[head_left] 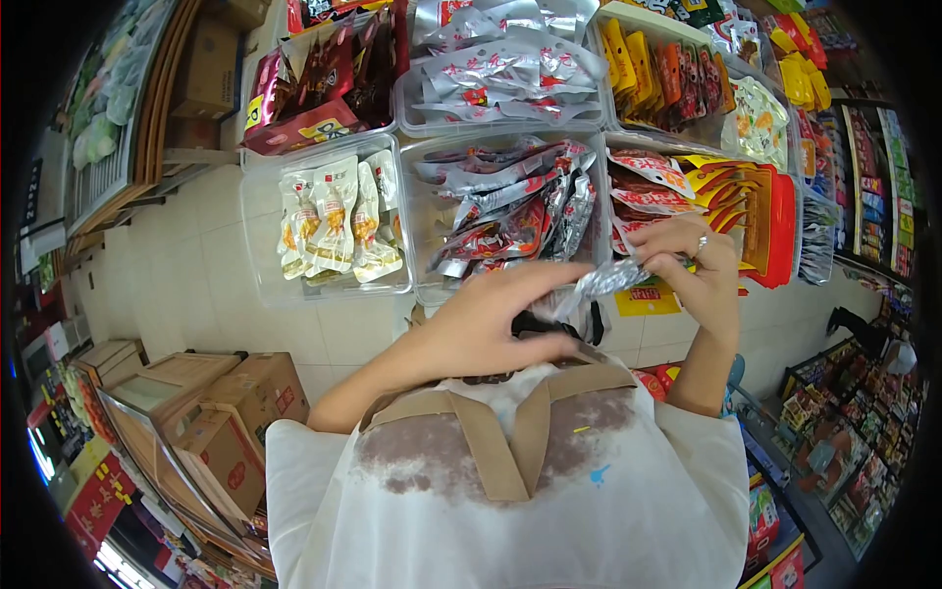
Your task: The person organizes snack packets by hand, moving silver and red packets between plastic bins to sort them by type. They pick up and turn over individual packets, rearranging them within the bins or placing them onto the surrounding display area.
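Note:
A small crinkled silver snack packet (610, 280) is held in front of my chest. My right hand (699, 267), with a ring on one finger, pinches its right end. My left hand (491, 319) reaches across from the left, and its fingertips and thumb close on the packet's left end. Just beyond the hands stands a clear plastic bin (420, 245) holding several silver and red packets of the same kind. Something dark shows under my left hand; I cannot tell what it is.
More clear bins surround it: white-and-yellow packets (334, 221) at left, red and yellow packets (731, 196) at right, silver packets (500, 79) behind. Cardboard boxes (231, 412) stand on the tiled floor at lower left. Stocked shelves (854, 412) line the right side.

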Demonstrator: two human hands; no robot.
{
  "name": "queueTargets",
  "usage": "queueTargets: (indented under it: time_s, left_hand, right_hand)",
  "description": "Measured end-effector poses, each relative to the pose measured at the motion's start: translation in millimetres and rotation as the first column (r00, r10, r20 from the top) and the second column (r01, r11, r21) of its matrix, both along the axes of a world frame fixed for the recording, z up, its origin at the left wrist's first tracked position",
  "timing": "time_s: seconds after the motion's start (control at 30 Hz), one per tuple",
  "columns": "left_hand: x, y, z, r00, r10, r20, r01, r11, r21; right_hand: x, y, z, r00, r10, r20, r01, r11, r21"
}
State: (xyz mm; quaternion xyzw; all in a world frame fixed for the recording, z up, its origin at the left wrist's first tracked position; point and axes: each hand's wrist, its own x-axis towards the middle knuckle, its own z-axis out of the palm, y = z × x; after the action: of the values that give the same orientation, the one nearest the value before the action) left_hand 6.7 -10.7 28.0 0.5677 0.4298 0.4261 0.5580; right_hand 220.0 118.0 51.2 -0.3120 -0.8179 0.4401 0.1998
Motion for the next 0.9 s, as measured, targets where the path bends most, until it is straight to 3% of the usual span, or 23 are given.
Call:
queueTargets:
  time_s: [0.07, 0.13, 0.23, 0.3, 0.4, 0.47, 0.53, 0.57, 0.6, 0.67, 0.73, 0.8, 0.87, 0.9]
  left_hand:
    - [-0.4, -0.2, 0.1, 0.973, -0.063, -0.224, 0.044, 0.995, -0.087]
    - [-2.8, 1.1, -8.9, 0.992, 0.01, -0.123, -0.012, 1.0, -0.017]
    - [-11.7, 7.1, -15.5, 0.994, -0.111, 0.008, 0.11, 0.989, 0.094]
    - [-13.4, 10.3, -18.5, 0.967, -0.187, 0.174, 0.2, 0.978, -0.063]
    - [-15.6, 15.6, -21.0, 0.934, -0.325, 0.149, 0.347, 0.925, -0.153]
    - [-11.4, 18.8, -15.1, 0.954, -0.293, 0.069, 0.299, 0.948, -0.112]
    - [-10.9, 26.7, -8.0, 0.942, -0.219, -0.255, 0.202, 0.975, -0.091]
    - [-8.4, 28.7, -5.9, 0.937, -0.091, -0.338, 0.077, 0.996, -0.054]
    - [-9.0, 28.2, -5.7, 0.936, -0.091, -0.339, 0.077, 0.996, -0.053]
    - [-10.7, 25.4, -5.0, 0.978, -0.068, -0.197, 0.015, 0.966, -0.259]
    - [-7.9, 19.3, -9.0, 0.98, -0.089, -0.176, 0.04, 0.963, -0.265]
    - [-1.7, 12.3, -17.2, 0.985, 0.052, -0.165, -0.067, 0.994, -0.086]
    - [-4.8, 8.1, -17.3, 0.983, 0.01, -0.185, -0.022, 0.998, -0.065]
    - [-6.2, 7.3, -14.9, 0.993, -0.026, -0.115, 0.023, 0.999, -0.029]
  right_hand:
    - [-0.3, 1.3, -4.1, 0.997, 0.069, -0.018, -0.07, 0.997, -0.027]
    - [-0.2, 2.4, -5.7, 0.99, 0.137, -0.04, -0.138, 0.989, -0.051]
    - [2.6, -0.4, -6.5, 0.963, 0.222, -0.152, -0.246, 0.956, -0.161]
    - [4.6, -4.5, -11.9, 0.959, 0.25, -0.132, -0.264, 0.959, -0.1]
    - [2.1, -15.2, -15.0, 0.927, 0.345, -0.146, -0.36, 0.928, -0.099]
    - [-4.1, -18.5, -10.0, 0.928, 0.355, -0.111, -0.364, 0.928, -0.077]
    - [-5.0, -19.7, -4.7, 0.927, 0.367, -0.075, -0.372, 0.927, -0.054]
    - [-4.9, -19.8, -2.6, 0.933, 0.356, -0.045, -0.356, 0.934, 0.009]
    - [-5.0, -20.0, -0.5, 0.94, 0.342, -0.018, -0.34, 0.938, 0.074]
    - [-5.2, -19.4, 7.4, 0.964, 0.266, -0.013, -0.261, 0.955, 0.142]
    - [-3.3, -19.9, 9.6, 0.982, 0.188, -0.011, -0.182, 0.961, 0.208]
    - [0.0, -21.3, 8.8, 0.994, 0.106, 0.034, -0.111, 0.954, 0.279]
    - [-1.8, -23.5, 11.6, 0.99, 0.123, 0.069, -0.138, 0.949, 0.284]
    - [-3.1, -24.2, 12.5, 0.985, 0.14, 0.105, -0.164, 0.943, 0.29]
